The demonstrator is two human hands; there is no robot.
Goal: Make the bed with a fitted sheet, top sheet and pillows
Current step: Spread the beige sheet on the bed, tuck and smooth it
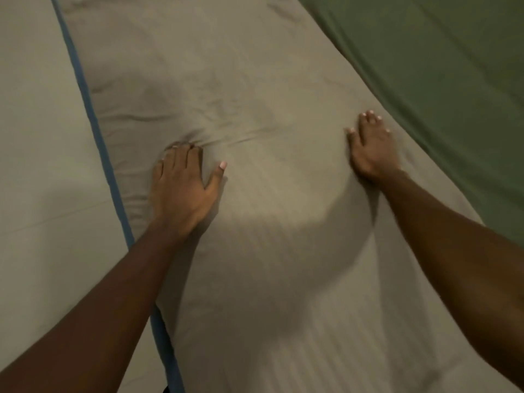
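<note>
Pillow (269, 222) in a tan case lies beside the green sheet (439, 66) on its right, left hand (181, 191) pressing it with fingertips dug in and thumb apart, right hand (373, 150) flat on it, fingers together

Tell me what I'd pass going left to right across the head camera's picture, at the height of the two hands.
pale beige surface → blue strip → left hand, pressing into the cloth → bare middle of the tan pillow → right hand, flat on the pillow's right side → green sheet

Bedroom: pillow (255, 194) on green sheet (439, 66).
</note>
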